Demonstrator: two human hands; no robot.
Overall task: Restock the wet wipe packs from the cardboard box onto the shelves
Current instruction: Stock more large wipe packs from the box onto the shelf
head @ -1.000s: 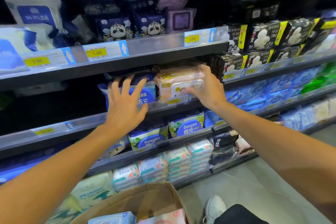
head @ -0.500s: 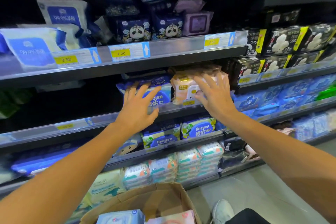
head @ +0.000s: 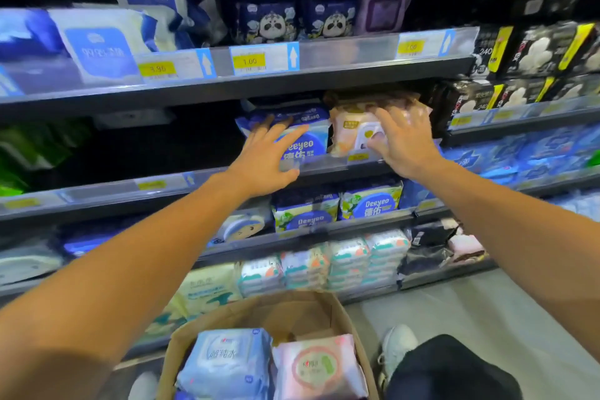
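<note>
A peach wet wipe pack [head: 349, 130] stands on the middle shelf [head: 162, 183], under another peach pack. My right hand [head: 406, 140] lies flat against its front with the fingers spread, not closed around it. To its left stands a blue Deeyeo pack [head: 311, 141]. My left hand [head: 263, 166] rests on that pack's front, fingers apart, holding nothing. Below me the cardboard box [head: 253, 308] is open, with a light blue pack [head: 227, 357] and a pink pack [head: 319, 367] lying in it.
The shelf above [head: 341, 75] overhangs the peach packs closely and carries price tags. A dark gap runs along the middle shelf left of the blue pack. Lower shelves hold more Deeyeo packs [head: 370, 201] and stacked small packs. My shoe [head: 397, 347] is beside the box.
My right hand has let go of the peach pack and now lies flat on its front. My left hand has slid forward onto the blue pack.
</note>
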